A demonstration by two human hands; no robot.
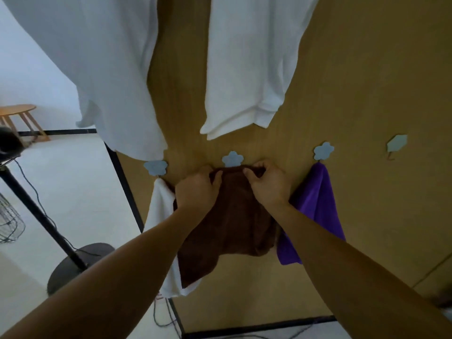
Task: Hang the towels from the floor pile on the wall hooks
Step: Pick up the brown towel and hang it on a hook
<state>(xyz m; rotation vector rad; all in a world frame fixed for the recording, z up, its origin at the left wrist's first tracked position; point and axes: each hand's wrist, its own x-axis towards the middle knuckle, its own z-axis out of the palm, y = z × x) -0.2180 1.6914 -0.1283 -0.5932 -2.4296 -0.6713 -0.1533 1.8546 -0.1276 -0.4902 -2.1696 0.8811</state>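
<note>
Towel hanging is mid-step: the left hand [195,189] and right hand [269,184] each pinch the bunched top edge of the brown towel [232,216], pressing it to the wooden wall [367,69] just below the middle hook [232,159]. A white towel [159,209] hangs just left of it and a purple towel [315,204] just right. The prong is hidden behind cloth, so feel for it. Gather the edge tight, lift it over, and release only once the weight seems to hang evenly.

Purple towel [315,204] crowds right — far hook [396,146] bare.
</note>
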